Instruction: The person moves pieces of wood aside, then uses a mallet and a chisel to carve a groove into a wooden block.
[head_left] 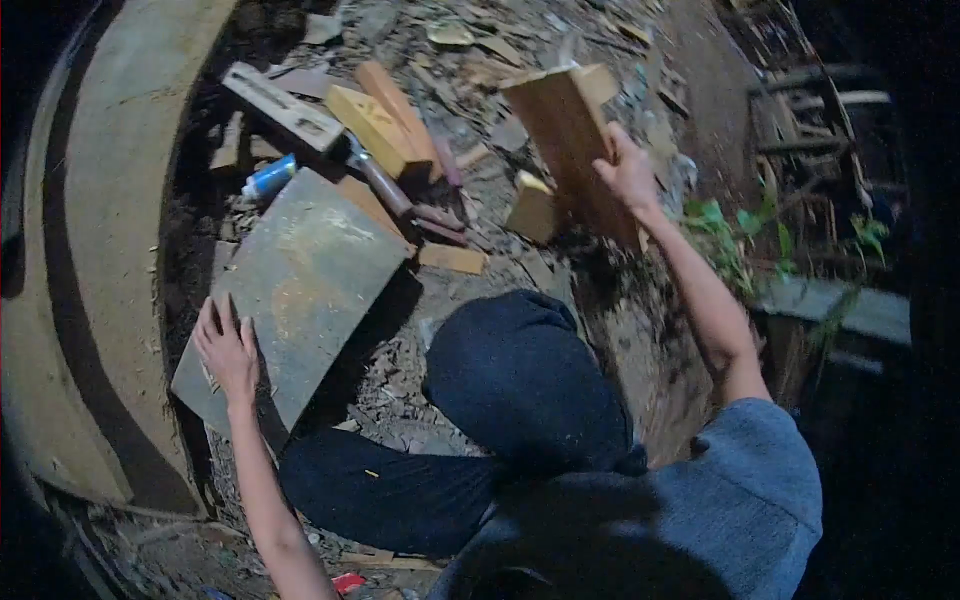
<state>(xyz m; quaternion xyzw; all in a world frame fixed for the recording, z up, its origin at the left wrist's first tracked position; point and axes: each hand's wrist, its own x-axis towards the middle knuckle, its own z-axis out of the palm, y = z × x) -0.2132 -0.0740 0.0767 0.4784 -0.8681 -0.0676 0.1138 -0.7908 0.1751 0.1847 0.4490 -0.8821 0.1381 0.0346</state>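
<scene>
Head view, looking down: a person is crouching over rubble-strewn ground, the right hand (628,168) clenching its fingers round the right edge of a wooden plank (565,125) and holding it tilted at the far right of the work spot. Whether the plank's lower end is touching the ground cannot be told. The left hand (228,350) is lying flat with fingers splayed and grasping nothing, pressing on the near-left corner of a grey slab (310,270) that is resting at an angle just beside a curved concrete ring (90,200). Judging from how things lie, the work is looking only partly done. One plank is in hand and not set down anywhere. The slab's top is bearing nothing but the palm. Other timber is lying loose: a small wood block (532,210) just left of the plank, and yellowish blocks (378,128) farther off beyond the slab. A brown-handled tool (385,185) is lying untouched between them, with a blue-and-white container (268,178) near the slab's far-left corner. The ground (470,60) is bare dirt covered in chips, scraps and offcuts. Green plants (715,220) are showing to the right, and the person's dark-trousered knee (520,370) is filling the near middle. Light is falling dim and bluish, with the edges of the scene sinking into darkness.
</scene>
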